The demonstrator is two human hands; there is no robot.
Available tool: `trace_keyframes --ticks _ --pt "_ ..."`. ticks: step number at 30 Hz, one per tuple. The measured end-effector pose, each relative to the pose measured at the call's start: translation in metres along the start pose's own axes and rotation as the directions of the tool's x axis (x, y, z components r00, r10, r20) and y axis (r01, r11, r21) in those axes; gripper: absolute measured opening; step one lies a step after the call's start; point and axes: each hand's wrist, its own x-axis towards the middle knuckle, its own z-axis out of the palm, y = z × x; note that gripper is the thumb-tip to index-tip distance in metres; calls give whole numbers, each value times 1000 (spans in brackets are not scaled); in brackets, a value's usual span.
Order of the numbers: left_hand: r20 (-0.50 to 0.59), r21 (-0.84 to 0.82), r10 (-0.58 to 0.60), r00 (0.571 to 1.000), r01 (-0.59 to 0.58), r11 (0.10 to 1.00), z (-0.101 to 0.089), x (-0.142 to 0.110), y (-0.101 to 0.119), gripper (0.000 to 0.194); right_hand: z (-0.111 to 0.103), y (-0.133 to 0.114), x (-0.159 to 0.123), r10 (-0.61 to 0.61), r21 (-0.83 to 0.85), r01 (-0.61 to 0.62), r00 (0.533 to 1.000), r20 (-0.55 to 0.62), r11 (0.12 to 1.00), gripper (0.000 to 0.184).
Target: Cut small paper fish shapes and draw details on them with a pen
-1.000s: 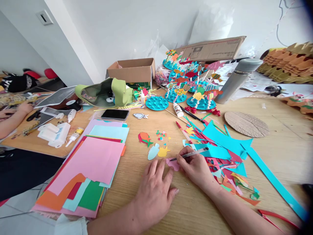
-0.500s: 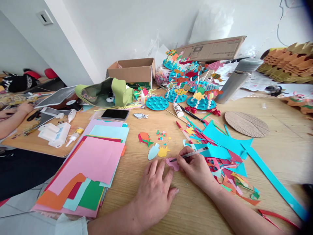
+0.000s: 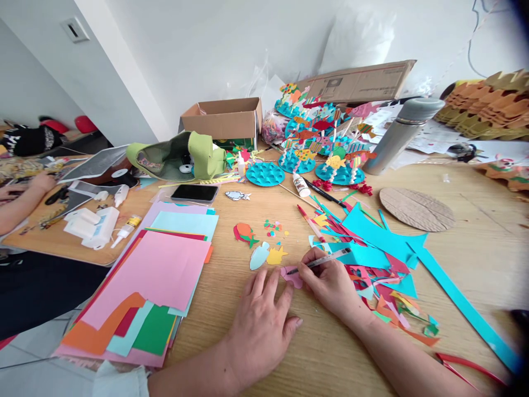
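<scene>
A pen (image 3: 326,258) is pinched in my right hand (image 3: 330,281), its tip on a small pink paper cutout (image 3: 292,275). My left hand (image 3: 264,314) lies flat on the table, fingers spread, with its fingertips at the cutout's left edge. Just beyond the fingers are a light blue paper fish (image 3: 259,256) and a yellow paper cutout (image 3: 276,255). Farther off, orange, red and green paper fish (image 3: 244,234) overlap beside a scatter of small paper dots (image 3: 273,227). A red pen (image 3: 309,220) lies past my right hand.
Coloured paper sheets (image 3: 165,264) are stacked at left. Paper scraps (image 3: 372,253) and red-handled scissors (image 3: 467,364) lie at right. Behind stand fish decorations on blue bases (image 3: 339,175), a glue bottle (image 3: 301,186), a grey flask (image 3: 399,140) and a cardboard oval (image 3: 416,209). Another person's hand (image 3: 43,181) is far left.
Hardly anything differs. Both hands keep their places, and the pen tip stays on the pink cutout.
</scene>
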Motion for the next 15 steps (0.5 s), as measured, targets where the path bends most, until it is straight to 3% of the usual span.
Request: trace_keyframes --ticks 15 --pt "-10 -5 5 1000 -5 1000 -1 0 0 50 -1 2 -1 -6 -29 6 1000 19 1000 11"
